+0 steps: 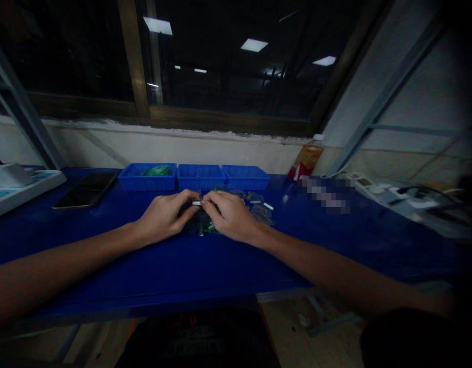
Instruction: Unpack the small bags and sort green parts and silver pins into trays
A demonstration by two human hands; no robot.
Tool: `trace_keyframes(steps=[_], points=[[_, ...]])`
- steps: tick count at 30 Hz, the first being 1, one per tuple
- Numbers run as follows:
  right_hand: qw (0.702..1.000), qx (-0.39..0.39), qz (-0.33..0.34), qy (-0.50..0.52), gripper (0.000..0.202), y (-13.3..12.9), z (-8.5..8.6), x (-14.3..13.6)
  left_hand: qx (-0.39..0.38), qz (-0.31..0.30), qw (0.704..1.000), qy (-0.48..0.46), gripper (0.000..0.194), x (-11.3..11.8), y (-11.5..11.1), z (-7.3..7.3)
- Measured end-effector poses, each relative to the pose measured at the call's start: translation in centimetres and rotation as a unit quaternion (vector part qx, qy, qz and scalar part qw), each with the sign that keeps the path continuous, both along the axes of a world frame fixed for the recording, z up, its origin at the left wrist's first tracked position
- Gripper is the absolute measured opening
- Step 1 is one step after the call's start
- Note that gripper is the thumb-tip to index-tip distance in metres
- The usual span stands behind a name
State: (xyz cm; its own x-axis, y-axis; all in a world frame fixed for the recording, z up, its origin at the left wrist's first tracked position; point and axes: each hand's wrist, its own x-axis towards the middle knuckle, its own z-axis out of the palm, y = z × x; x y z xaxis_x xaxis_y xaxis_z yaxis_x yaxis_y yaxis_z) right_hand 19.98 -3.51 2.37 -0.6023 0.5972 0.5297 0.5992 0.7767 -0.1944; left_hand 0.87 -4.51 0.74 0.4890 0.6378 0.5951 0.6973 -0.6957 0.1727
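My left hand [165, 217] and my right hand [232, 215] meet over the blue table, their fingertips nearly touching. Between the fingertips is a small white piece [196, 203], pinched by my left thumb and fingers and also by my right thumb and fingers. Beneath and behind the hands lies a pile of small parts [263, 212], some in clear plastic, some whitish, some green. My right hand covers some of the pile.
Three blue bins [199, 179] line the back of the table [174, 271]; the left one holds green material [158, 170]. A phone [86, 190] and a power strip [26, 190] lie left. At the back right are a bottle [307, 161] and more power strips [397, 204].
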Motion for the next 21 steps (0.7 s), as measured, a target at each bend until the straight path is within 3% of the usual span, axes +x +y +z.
trace_keyframes(steps=[14, 21], points=[[0.999, 0.011, 0.021, 0.029, 0.014, -0.21, 0.01, 0.10, -0.013, 0.004, 1.000, 0.021, 0.031, -0.05, -0.01, 0.35], [1.000, 0.025, -0.003, -0.003, 0.028, -0.01, 0.07, -0.04, -0.021, -0.002, 1.000, -0.009, 0.027, 0.11, -0.23, 0.27]])
